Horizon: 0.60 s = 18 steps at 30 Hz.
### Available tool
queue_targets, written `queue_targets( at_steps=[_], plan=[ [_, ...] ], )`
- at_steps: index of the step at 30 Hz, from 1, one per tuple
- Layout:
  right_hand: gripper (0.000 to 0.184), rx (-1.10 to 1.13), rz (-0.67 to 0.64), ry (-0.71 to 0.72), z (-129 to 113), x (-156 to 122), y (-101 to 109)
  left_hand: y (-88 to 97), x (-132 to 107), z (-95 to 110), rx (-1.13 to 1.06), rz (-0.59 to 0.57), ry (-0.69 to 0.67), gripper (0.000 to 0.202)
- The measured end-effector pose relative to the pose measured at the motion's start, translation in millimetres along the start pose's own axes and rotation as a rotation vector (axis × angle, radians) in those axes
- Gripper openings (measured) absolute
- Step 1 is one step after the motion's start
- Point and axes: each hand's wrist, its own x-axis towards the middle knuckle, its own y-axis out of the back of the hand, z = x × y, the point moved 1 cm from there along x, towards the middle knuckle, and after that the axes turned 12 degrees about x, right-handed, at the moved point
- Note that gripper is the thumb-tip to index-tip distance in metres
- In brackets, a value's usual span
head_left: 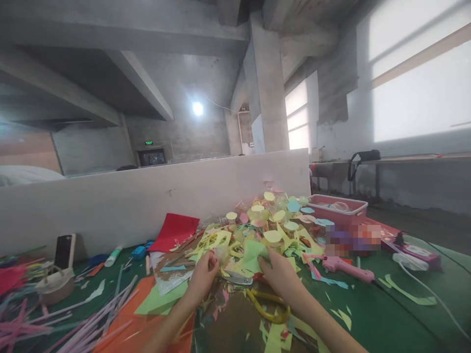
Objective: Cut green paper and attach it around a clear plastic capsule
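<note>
My left hand (206, 269) is closed, its fingers curled round a small clear plastic piece (222, 253) whose exact kind I cannot make out. My right hand (275, 268) pinches a sheet of light green paper (253, 256) between thumb and fingers. Just below both hands lies a pair of scissors with yellow handles (270, 306), its metal blades pointing left. Beyond the hands rises a heap of clear plastic pieces topped with yellow, blue and pink paper discs (272, 236). Paper scraps surround the hands.
A pink glue gun (348, 269) with a cord lies to the right. Behind it stands a pink plastic basket (338, 208). Red paper (174, 231), an orange sheet (147, 314), a tape roll (55, 287), a phone (64, 252) and pink strips lie left. A white partition (147, 196) closes the table's back.
</note>
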Motion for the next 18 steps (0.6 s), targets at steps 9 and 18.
queue_targets(
  at_steps=[9, 18],
  plan=[
    [0.025, 0.0, -0.017, -0.022, -2.6, 0.7, 4.6, -0.7, 3.5, 1.8, -0.008, -0.023, 0.005, 0.016],
    [0.027, -0.054, -0.023, -0.024, -9.1, -1.1, 9.3, 5.7, 8.0, 4.6, 0.011, -0.028, -0.02, 0.019]
  ],
)
